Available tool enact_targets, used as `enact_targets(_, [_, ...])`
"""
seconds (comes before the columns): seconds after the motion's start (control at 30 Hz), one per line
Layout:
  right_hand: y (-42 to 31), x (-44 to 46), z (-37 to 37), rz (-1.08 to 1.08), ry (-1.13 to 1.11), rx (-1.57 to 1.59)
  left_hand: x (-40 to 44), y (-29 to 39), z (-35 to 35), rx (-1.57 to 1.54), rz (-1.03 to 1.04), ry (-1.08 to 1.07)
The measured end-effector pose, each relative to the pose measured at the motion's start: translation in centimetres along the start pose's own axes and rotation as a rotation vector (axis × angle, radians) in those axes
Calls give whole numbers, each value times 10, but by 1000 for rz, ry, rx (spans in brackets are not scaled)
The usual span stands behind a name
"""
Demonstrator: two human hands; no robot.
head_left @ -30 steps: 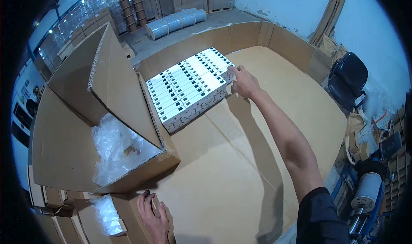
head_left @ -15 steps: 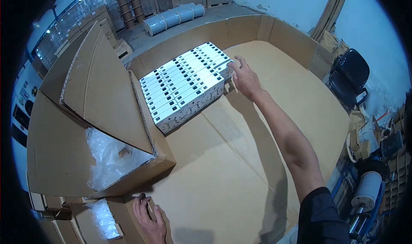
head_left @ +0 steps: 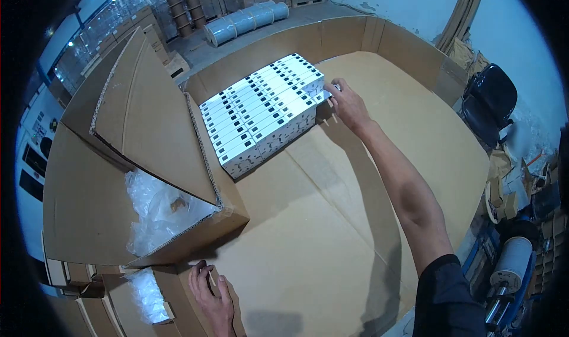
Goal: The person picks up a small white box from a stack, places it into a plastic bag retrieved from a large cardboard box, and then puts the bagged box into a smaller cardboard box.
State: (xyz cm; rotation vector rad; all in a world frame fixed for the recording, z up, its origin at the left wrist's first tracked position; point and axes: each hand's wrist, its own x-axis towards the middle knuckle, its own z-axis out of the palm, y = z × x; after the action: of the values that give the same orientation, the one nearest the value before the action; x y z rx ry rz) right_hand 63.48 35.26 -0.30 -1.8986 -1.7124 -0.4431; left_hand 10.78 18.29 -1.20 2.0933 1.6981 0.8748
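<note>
A block of small white boxes (head_left: 255,109) with dark square marks on top and speckled sides stands in rows on a large brown cardboard sheet (head_left: 308,236). At the block's right end, my right hand (head_left: 351,107) has its fingers closed around the outer end of a white box (head_left: 323,96), partly hidden by the fingers. That box sits at the corner next to the other rows. Down at the lower left, my left hand (head_left: 212,298) holds nothing. Its fingers are bent and apart, beside the edge of a cardboard box (head_left: 172,283).
A large open carton (head_left: 160,135) with raised flaps and clear plastic bags (head_left: 157,209) stands on the left. A low cardboard wall (head_left: 338,37) borders the far side. A black chair (head_left: 489,103), a wrapped roll (head_left: 246,23) and a roller machine (head_left: 510,266) stand beyond.
My right hand's fingers have closed more on the corner white box, which has shifted outward, baring the side of the neighbouring row. My left hand stays near the carton. The view has shifted slightly.
</note>
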Motion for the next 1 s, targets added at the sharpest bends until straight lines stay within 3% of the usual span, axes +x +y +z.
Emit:
enact_targets(0.53, [-29,-60,-53,103,89,74,-4,-3,4,5,12,31])
enact_targets(1.0, [-138,-133,-82,204,153,368,-12,-12,-4,64,102,-14])
